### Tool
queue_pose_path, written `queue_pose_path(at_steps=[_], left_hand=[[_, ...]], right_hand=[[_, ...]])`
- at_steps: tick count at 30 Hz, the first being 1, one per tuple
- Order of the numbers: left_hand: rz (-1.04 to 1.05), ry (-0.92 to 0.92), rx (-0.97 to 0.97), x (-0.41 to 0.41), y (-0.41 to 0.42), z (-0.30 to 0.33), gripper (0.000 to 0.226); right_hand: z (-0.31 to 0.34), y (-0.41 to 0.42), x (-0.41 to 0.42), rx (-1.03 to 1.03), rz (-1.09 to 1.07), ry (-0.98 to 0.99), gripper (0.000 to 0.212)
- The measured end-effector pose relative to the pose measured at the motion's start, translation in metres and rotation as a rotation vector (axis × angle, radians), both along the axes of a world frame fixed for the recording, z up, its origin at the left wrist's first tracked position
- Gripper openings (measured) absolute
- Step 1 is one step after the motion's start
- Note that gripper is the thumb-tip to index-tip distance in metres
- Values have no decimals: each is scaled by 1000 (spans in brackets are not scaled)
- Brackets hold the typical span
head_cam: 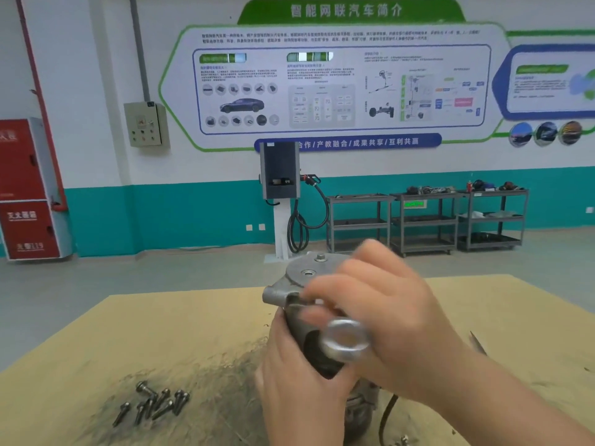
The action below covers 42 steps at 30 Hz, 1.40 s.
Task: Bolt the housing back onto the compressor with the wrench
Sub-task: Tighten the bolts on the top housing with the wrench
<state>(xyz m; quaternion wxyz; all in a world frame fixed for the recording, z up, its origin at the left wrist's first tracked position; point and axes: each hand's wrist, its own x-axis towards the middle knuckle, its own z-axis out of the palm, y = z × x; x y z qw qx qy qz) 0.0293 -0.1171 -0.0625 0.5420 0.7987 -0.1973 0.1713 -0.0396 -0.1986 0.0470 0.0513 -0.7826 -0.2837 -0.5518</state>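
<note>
While blurred, right hand (380,304) gripping wrench (346,339), left hand (299,375) clasping compressor (306,275), lower body hidden.

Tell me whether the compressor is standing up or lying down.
Standing up: the compressor rises from the table, its housing on top, gripped by the left hand.

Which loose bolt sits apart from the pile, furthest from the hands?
The leftmost bolt: it lies alone at the lower left of the cluster of bolts, while the others overlap or touch each other.
</note>
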Motion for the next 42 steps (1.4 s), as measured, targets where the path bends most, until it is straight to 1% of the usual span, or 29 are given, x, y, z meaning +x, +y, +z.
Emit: queue_pose_path(at_steps=[1, 2, 3, 4, 6, 8, 10, 11, 13, 15, 17, 19, 20, 21, 22, 23, 24, 25, 26, 28, 30, 31, 32, 34, 35, 37, 38, 40, 42], left_hand=[[-5, -17, 32, 1, 1, -2, 94], [-20, -25, 49, 2, 2, -6, 95], [-39, -30, 48, 3, 3, -8, 102], [-55, -31, 36, 3, 3, -9, 110], [-65, -62, 28, 0, 5, -9, 118], [-67, -98, 59, -2, 5, -9, 127], [-65, -107, 119, -4, 5, -6, 139], [-56, -110, 150, -4, 5, -4, 143], [-9, -133, 224, -5, 6, 0, 150], [44, -158, 281, -6, 8, 7, 152], [89, -210, 309, -3, 6, 6, 146], [111, -236, 341, -4, 3, 3, 141], [117, -235, 362, -5, 1, 2, 139], [120, -225, 378, -8, 0, 2, 138], [117, -209, 391, -11, -2, 2, 138], [110, -193, 401, -13, -3, 1, 137], [104, -184, 407, -16, -4, 1, 137], [104, -182, 410, -17, -5, 1, 137], [108, -181, 412, -17, -5, 0, 138], [103, -171, 415, -17, -6, 0, 139], [89, -153, 421, -17, -7, 1, 140], [83, -147, 418, -17, -7, 0, 140], [84, -147, 414, -16, -8, 0, 139], [96, -155, 405, -15, -10, -1, 139], [103, -157, 407, -15, -11, 0, 139], [120, -164, 410, -14, -13, 0, 141], [132, -172, 411, -14, -14, -1, 141], [150, -188, 415, -15, -15, -1, 140], [160, -189, 430, -16, -15, -2, 140]], right_hand=[[10, 10, 4, -138, -115, 77, 33], [22, 22, 10, -239, -221, 182, 32], [34, 33, 19, -297, -308, 317, 29], [45, 41, 31, -305, -373, 446, 24], [64, 48, 63, -253, -460, 661, 19], [82, 42, 96, -164, -532, 884, 21], [94, 21, 122, -23, -611, 1095, 20], [97, 6, 130, 102, -658, 1191, 19], [94, -30, 131, 507, -688, 1343, 12], [83, -66, 114, 935, -625, 1360, 8], [70, -93, 88, 1243, -503, 1279, 11], [53, -103, 58, 1467, -390, 1063, 13], [44, -103, 45, 1600, -282, 897, 10], [34, -100, 32, 1731, -131, 717, 7], [26, -94, 17, 1809, 39, 554, 4], [16, -84, 1, 1810, 189, 423, 4], [7, -74, -13, 1747, 292, 338, 10], [0, -62, -25, 1638, 336, 291, 16], [-6, -48, -37, 1496, 322, 265, 22], [-10, -18, -49, 1136, 151, 201, 27], [-4, 6, -48, 715, -90, 166, 21], [3, 15, -43, 510, -196, 200, 17], [13, 24, -33, 344, -279, 283, 13], [34, 40, -5, 76, -404, 489, 14], [44, 45, 14, -33, -445, 547, 17], [65, 47, 54, -144, -551, 674, 21], [74, 43, 76, -145, -604, 761, 20], [91, 22, 115, -18, -661, 992, 17], [98, -7, 137, 252, -618, 1229, 14]])
